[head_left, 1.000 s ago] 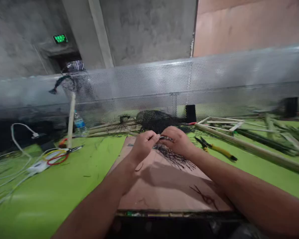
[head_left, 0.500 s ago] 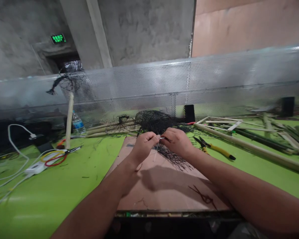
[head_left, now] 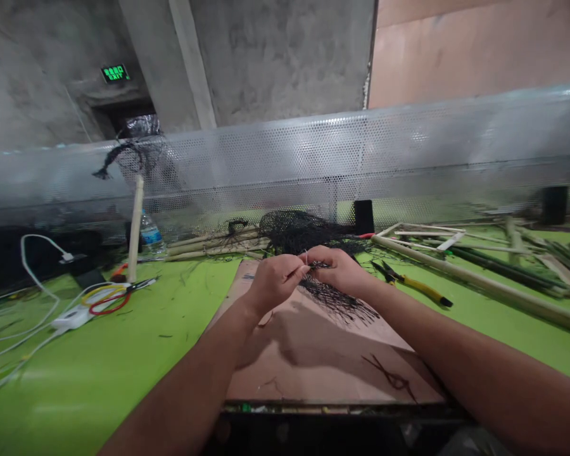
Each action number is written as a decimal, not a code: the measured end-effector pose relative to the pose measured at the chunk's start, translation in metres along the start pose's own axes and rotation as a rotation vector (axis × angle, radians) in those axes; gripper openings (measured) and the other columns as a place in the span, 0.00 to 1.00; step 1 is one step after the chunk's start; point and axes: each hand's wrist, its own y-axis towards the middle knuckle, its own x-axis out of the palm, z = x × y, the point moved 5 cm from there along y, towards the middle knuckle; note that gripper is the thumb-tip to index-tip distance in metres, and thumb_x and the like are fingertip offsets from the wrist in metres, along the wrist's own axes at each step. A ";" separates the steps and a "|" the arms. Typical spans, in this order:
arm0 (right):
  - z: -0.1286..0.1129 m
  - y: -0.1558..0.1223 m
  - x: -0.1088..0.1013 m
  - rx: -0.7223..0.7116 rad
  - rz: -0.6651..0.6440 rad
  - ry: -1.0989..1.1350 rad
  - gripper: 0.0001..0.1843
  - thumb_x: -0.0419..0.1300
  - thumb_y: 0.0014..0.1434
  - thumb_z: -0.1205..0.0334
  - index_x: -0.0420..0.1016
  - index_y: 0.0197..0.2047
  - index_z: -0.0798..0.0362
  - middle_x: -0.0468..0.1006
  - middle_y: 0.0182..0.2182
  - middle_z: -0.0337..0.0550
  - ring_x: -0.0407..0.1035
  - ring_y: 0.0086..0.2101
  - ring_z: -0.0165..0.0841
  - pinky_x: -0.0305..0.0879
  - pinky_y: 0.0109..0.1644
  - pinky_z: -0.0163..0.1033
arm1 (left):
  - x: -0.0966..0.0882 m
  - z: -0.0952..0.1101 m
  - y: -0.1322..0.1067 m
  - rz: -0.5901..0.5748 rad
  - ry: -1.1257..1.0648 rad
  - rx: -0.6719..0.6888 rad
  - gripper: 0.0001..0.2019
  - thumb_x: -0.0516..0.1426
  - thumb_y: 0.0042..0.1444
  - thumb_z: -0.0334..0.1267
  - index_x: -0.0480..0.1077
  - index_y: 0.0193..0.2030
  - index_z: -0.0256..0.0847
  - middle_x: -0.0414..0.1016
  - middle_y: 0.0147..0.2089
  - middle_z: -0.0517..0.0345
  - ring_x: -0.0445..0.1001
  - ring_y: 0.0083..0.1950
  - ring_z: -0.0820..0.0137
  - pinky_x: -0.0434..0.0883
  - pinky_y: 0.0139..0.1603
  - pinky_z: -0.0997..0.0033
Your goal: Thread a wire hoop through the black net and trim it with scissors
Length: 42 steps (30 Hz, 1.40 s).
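Raw grey concrete wall (head_left: 266, 57) at the back, perforated silver metal sheet (head_left: 285, 158) along the far edge of the bright green table (head_left: 99, 380). Flat pinkish-brown board (head_left: 313, 361) lies mid-table, running to the near edge. Left side of table: tangled white cable (head_left: 35, 278), white power strip (head_left: 71, 320), clear plastic water bottle (head_left: 149, 234) near the far edge. Right side: long pale bamboo pole (head_left: 479, 282), thin pale wooden frame (head_left: 427, 234) near the far right corner, yellow-handled pliers (head_left: 420, 290) just right of the board.

Black knotted netting (head_left: 297, 231) is bunched at the table's far edge, just past the board, and its loose lower part (head_left: 337, 303) trails over the board's far end. Both hands work directly above that trailing part, knuckles nearly touching.

Left hand (head_left: 275, 282): thumb and fingers pressed together, pinching a thin pale strand (head_left: 305, 256). Right hand (head_left: 337, 271): also pressed together, apparently pinching netting; exact hold is hidden by the fingers.

Tip: keep the strand taut between both pinches, hold the mesh close to the working point, and keep loose netting flat on the board so no neighbouring strands get caught.
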 end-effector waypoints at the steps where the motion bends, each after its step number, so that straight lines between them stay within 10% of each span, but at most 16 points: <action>1: 0.000 0.000 0.000 0.023 -0.009 0.100 0.12 0.59 0.52 0.67 0.78 0.41 0.51 0.77 0.40 0.41 0.69 0.44 0.34 0.61 0.49 0.39 | -0.001 0.000 0.000 -0.002 0.041 0.029 0.16 0.50 0.60 0.40 0.65 0.24 0.37 0.66 0.25 0.60 0.61 0.28 0.75 0.55 0.31 0.74; 7: 0.005 -0.001 -0.006 0.004 0.178 0.267 0.09 0.58 0.58 0.57 0.78 0.33 0.50 0.75 0.36 0.41 0.68 0.39 0.32 0.62 0.48 0.40 | -0.004 -0.003 0.002 0.039 -0.068 -0.081 0.15 0.50 0.61 0.42 0.67 0.26 0.37 0.66 0.24 0.61 0.63 0.27 0.75 0.56 0.30 0.75; 23: -0.029 -0.007 0.009 -0.467 0.228 -0.550 0.08 0.57 0.60 0.65 0.78 0.35 0.50 0.70 0.35 0.45 0.60 0.40 0.35 0.58 0.47 0.44 | 0.000 -0.032 0.000 0.259 -0.506 -0.473 0.17 0.52 0.56 0.49 0.65 0.24 0.38 0.54 0.18 0.65 0.54 0.23 0.76 0.55 0.25 0.75; 33: -0.033 -0.016 -0.009 -0.402 0.288 -0.360 0.19 0.50 0.62 0.67 0.66 0.56 0.48 0.72 0.43 0.46 0.64 0.44 0.36 0.61 0.50 0.47 | -0.019 -0.018 0.002 0.225 -0.300 -0.274 0.17 0.51 0.59 0.45 0.63 0.23 0.37 0.58 0.22 0.63 0.57 0.26 0.76 0.56 0.28 0.75; 42: -0.019 -0.003 -0.001 -0.164 0.200 -0.355 0.06 0.63 0.54 0.60 0.75 0.33 0.54 0.75 0.28 0.41 0.68 0.32 0.31 0.63 0.36 0.35 | -0.013 0.001 0.001 0.041 -0.119 -0.125 0.16 0.50 0.60 0.42 0.68 0.26 0.37 0.67 0.24 0.60 0.64 0.28 0.75 0.56 0.30 0.75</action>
